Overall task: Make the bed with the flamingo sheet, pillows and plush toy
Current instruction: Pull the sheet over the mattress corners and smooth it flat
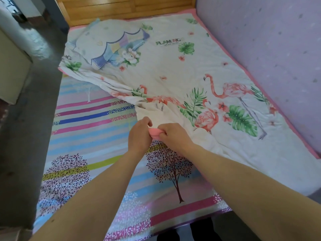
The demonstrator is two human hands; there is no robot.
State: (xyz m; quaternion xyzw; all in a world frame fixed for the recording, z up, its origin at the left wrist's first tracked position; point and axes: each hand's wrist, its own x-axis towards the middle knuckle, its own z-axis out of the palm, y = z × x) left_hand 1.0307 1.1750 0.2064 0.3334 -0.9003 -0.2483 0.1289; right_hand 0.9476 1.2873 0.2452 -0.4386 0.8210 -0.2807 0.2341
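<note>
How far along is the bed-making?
Done: the flamingo sheet lies flat along the wall. In hand: the left hand and right hand grip its bunched pink edge. Left: spreading it over the bare striped cover, placing the pillow; no plush toy is visible.

1. The only view comes from a camera worn on the person's head. It stands at the foot of the bed (83,136) and looks forward and steeply down along it.
2. It faces the wooden headboard (121,7), which lies at the top edge of the frame. The bed's near edge runs along the bottom.
3. The lens is wide (straight edges bow toward the frame's borders), so it takes in both the floor (26,127) on the left and the lilac wall (260,40) on the right.
4. It sits close. Both forearms enter from the bottom edge, and the left hand (139,134) and right hand (173,136) meet near mid-frame on the flamingo sheet (173,70).
</note>
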